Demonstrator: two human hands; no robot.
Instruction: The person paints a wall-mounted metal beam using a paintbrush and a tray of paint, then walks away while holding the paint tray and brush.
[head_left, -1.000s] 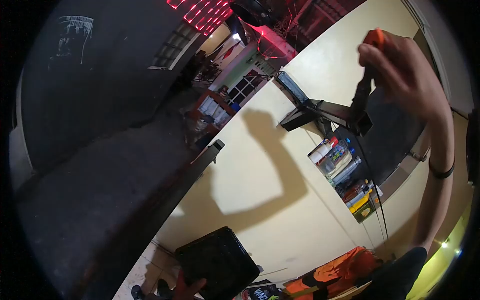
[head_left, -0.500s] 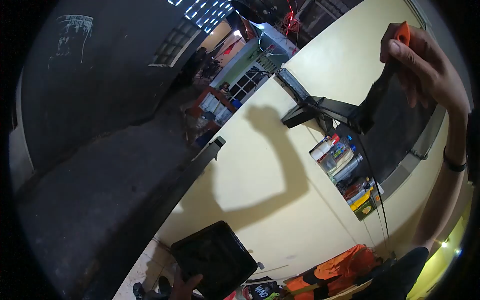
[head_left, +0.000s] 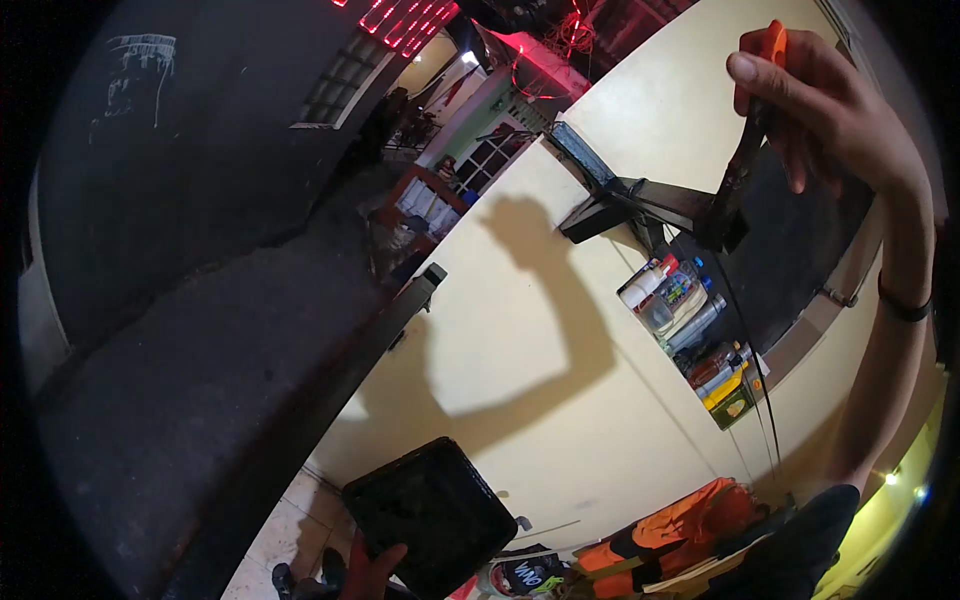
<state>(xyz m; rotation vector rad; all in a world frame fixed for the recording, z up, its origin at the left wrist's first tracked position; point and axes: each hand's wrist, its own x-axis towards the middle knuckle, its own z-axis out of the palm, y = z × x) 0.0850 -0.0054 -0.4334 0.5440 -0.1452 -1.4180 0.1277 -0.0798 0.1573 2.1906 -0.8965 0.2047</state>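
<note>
Raised at the upper right, my right hand (head_left: 835, 115) is closed around a paintbrush (head_left: 744, 160) with an orange handle end and a dark, coated lower part. The brush points down, and its tip appears to meet the end of a black metal bracket (head_left: 640, 203) fixed on the cream wall. Low in the view, my left hand (head_left: 372, 570) grips the near edge of a black paint tray (head_left: 432, 515), thumb over the rim. The tray's inside is dark; I cannot make out how much paint it holds.
Bottles and containers (head_left: 685, 315) stand in a wall opening below the bracket. Thin cables (head_left: 752, 375) hang beside it. Orange clothing (head_left: 670, 530) lies at the bottom. A dark passage (head_left: 200, 370) runs along the left, with a reddish-framed object (head_left: 425, 205) farther back.
My right hand and the brush have shifted slightly left and up, with the brush now more upright. The tray has barely moved. The distant lights have turned from white-blue to red.
</note>
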